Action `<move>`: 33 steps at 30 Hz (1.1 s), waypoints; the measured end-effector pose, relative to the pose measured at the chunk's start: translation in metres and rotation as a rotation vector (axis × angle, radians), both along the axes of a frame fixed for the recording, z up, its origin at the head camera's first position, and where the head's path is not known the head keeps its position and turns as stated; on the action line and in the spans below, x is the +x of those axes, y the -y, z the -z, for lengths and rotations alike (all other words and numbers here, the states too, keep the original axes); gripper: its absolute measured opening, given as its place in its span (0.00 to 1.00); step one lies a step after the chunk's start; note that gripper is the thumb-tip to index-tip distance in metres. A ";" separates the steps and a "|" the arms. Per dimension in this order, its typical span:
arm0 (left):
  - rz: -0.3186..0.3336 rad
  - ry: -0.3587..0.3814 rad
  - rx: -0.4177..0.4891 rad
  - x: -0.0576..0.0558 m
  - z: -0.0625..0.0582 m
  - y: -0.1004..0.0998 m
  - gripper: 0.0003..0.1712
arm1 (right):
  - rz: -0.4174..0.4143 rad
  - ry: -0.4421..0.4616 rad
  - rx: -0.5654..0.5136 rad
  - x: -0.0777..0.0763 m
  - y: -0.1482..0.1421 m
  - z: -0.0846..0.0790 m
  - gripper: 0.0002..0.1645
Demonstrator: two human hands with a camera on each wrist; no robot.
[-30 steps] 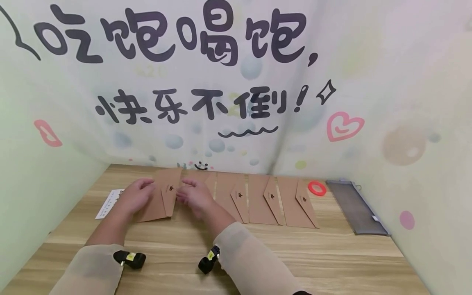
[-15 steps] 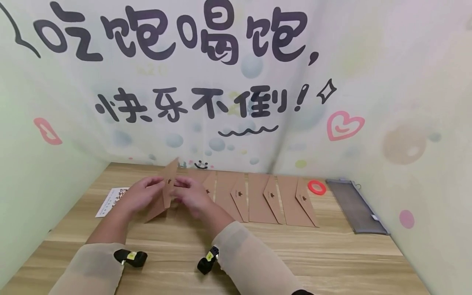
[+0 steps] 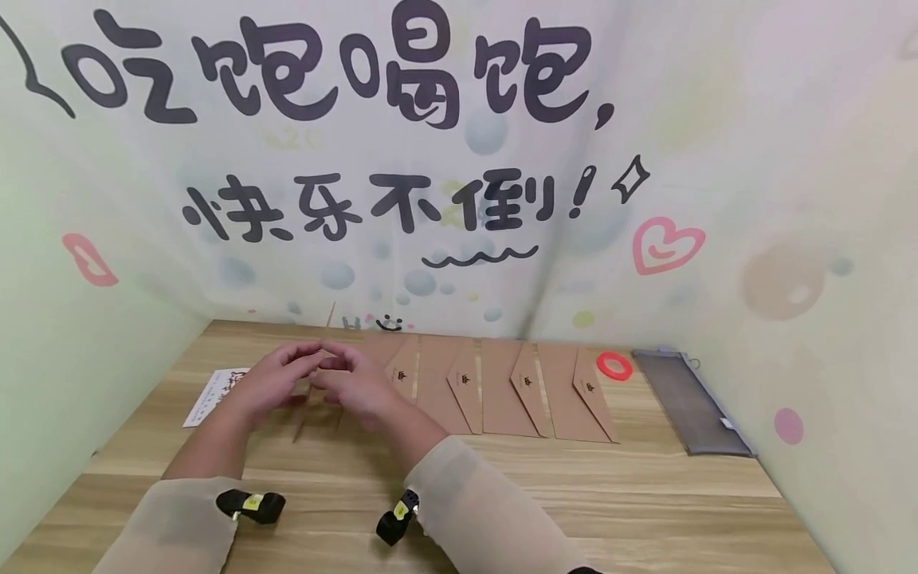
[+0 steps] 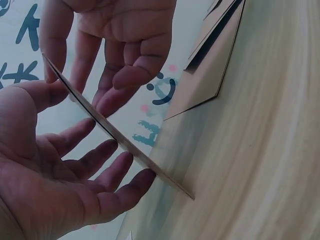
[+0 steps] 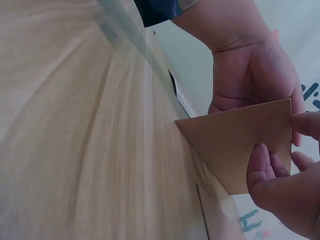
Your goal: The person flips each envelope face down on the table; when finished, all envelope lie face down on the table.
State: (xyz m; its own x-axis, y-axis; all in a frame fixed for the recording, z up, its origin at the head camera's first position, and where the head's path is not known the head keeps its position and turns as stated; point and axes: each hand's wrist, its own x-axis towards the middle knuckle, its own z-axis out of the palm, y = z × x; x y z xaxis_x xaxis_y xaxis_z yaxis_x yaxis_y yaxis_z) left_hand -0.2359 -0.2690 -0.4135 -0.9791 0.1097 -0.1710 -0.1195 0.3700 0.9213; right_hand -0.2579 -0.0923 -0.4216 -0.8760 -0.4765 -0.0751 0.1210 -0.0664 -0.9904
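Note:
A brown kraft envelope (image 5: 220, 142) stands nearly on edge between both hands, tilted over the wooden table. In the head view it shows only as a thin line; its plain face fills the middle of the right wrist view. My left hand (image 3: 268, 379) holds it from the left, several fingertips against one face. From the right, my right hand (image 3: 362, 384) grips it near the upper edge, with its thumb (image 5: 257, 162) on the plain face. Several more kraft envelopes (image 3: 500, 391), flaps with a small dark crown print, lie in a row right of the hands.
A white printed card (image 3: 211, 399) lies left of the left forearm. Right of the envelope row are a red ring (image 3: 627, 372) and a grey mesh pouch (image 3: 692, 402). A printed cloth (image 3: 459, 299) hangs behind the table (image 3: 502, 502).
The held envelope has turned from showing its printed flap to nearly edge-on. My right hand has moved left, close to the left hand, which has shifted slightly.

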 end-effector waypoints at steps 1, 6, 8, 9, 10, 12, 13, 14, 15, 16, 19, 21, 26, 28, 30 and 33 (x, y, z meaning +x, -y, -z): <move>-0.005 -0.002 0.007 0.000 0.000 0.000 0.43 | -0.003 0.005 0.002 0.001 0.000 0.000 0.34; -0.049 0.003 0.070 0.002 -0.004 0.000 0.41 | -0.032 0.010 0.016 0.002 0.002 0.002 0.32; -0.076 0.006 0.102 0.001 -0.005 0.001 0.39 | -0.041 0.013 0.024 0.002 0.003 0.003 0.31; -0.090 0.004 0.115 0.001 -0.006 0.001 0.38 | -0.044 0.016 0.031 0.001 0.002 0.004 0.30; -0.105 -0.001 0.128 0.000 -0.006 0.002 0.37 | -0.046 0.020 0.039 0.001 0.002 0.005 0.30; -0.140 -0.016 0.145 -0.001 -0.006 0.003 0.35 | -0.044 0.042 0.051 -0.001 0.002 0.007 0.29; -0.157 -0.023 0.151 -0.001 -0.006 0.004 0.34 | -0.042 0.055 0.056 -0.001 0.002 0.009 0.29; -0.175 -0.031 0.152 -0.002 -0.005 0.005 0.33 | -0.040 0.066 0.065 -0.002 0.002 0.010 0.29; -0.190 -0.041 0.154 -0.002 -0.005 0.007 0.33 | -0.039 0.078 0.072 -0.003 0.001 0.011 0.29; -0.205 -0.051 0.154 -0.003 -0.004 0.009 0.33 | -0.038 0.089 0.080 -0.003 0.001 0.012 0.30; -0.240 -0.075 0.154 -0.004 -0.003 0.013 0.34 | -0.037 0.112 0.089 -0.005 0.000 0.014 0.32; -0.261 -0.083 0.148 -0.004 -0.002 0.016 0.35 | -0.041 0.119 0.082 -0.007 -0.001 0.014 0.33; -0.309 -0.077 0.105 -0.002 0.001 0.020 0.35 | -0.029 0.115 0.078 -0.009 -0.004 0.013 0.34; -0.315 -0.074 0.053 -0.001 0.002 0.021 0.35 | -0.020 0.113 0.094 -0.010 -0.005 0.013 0.33; -0.315 -0.068 0.003 0.000 0.004 0.023 0.34 | -0.014 0.116 0.104 -0.011 -0.006 0.013 0.34; -0.311 -0.053 -0.057 -0.001 0.008 0.026 0.34 | 0.000 0.116 0.128 -0.011 -0.007 0.014 0.34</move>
